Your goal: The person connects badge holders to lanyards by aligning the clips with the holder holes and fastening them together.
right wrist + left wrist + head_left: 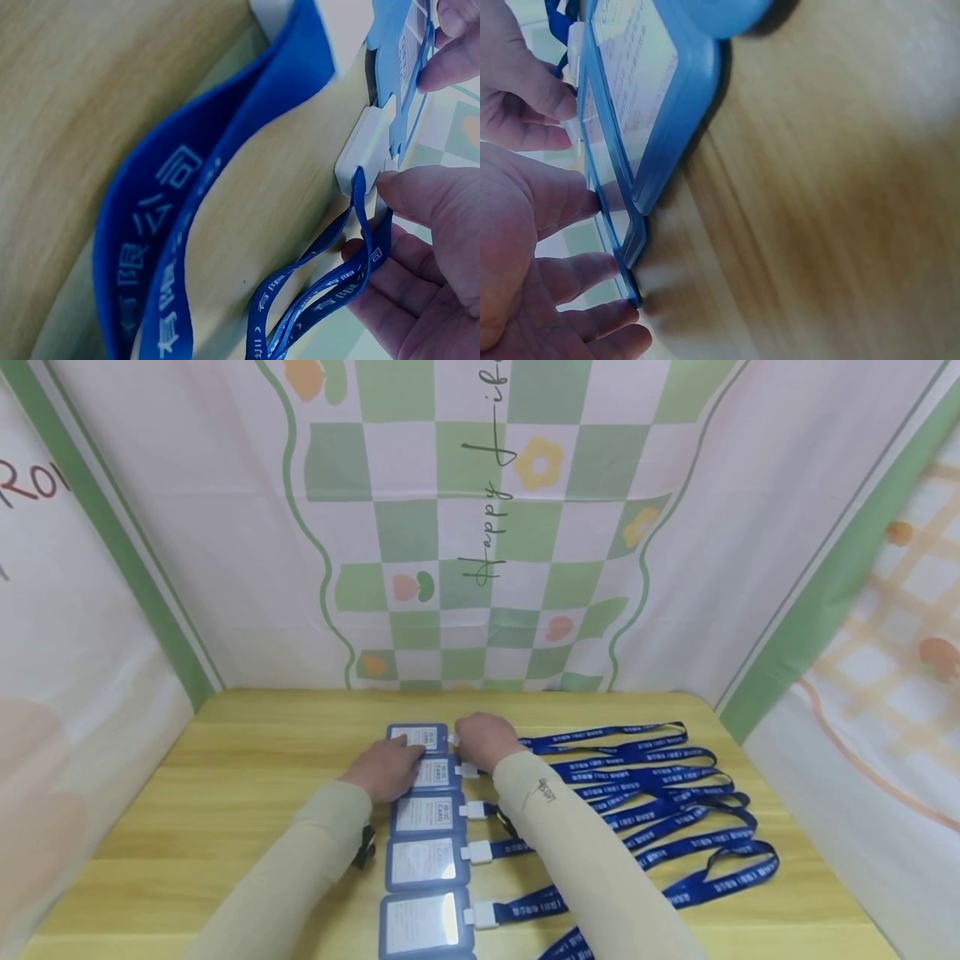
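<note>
ID card holders with blue frames lie in a column on the table. My left hand (pixel 386 768) rests at the farthest card holder (pixel 417 736); in the left wrist view its fairly straight fingers (pixel 592 277) touch the holder's edge. Just right of it, my right hand (pixel 486 741) pinches the white clip end of that holder's blue lanyard. The right wrist view shows the thumb and fingers of the right hand (pixel 420 262) around the lanyard strap, beside another white clip (pixel 367 150). The exact grip point is partly hidden.
Nearer card holders (pixel 427 862) continue toward me, each with a white clip (pixel 480 852) on its right. Their blue lanyards (pixel 720 885) stretch rightward in overlapping loops, partly under my right forearm. The wooden table (pixel 172 827) meets patterned cloth (pixel 247 652) at the back and sides.
</note>
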Demonstrator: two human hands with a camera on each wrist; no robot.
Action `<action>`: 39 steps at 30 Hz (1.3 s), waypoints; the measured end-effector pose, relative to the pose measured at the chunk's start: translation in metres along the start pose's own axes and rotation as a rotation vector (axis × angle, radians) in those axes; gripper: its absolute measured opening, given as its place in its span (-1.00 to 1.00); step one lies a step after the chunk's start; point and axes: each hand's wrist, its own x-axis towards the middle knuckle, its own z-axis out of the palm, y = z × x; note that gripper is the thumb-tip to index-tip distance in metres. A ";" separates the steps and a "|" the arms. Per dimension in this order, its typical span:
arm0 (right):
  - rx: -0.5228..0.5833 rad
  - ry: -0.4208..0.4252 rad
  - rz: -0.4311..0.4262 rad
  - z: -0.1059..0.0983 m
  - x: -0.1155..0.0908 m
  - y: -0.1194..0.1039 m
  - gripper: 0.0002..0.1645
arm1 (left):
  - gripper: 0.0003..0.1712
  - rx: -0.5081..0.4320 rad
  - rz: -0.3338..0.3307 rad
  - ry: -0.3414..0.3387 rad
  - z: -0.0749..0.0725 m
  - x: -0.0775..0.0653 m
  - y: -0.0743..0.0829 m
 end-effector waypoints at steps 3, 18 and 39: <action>-0.002 0.004 0.001 0.000 0.001 -0.001 -0.87 | -0.47 0.001 -0.001 0.000 0.001 0.002 -0.001; -0.024 -0.009 0.007 0.000 0.004 -0.004 -0.91 | -0.45 -0.002 -0.015 -0.015 0.000 -0.001 0.001; -0.067 0.001 -0.016 0.003 0.007 -0.006 -0.91 | -0.41 0.019 0.000 -0.045 -0.001 -0.002 0.002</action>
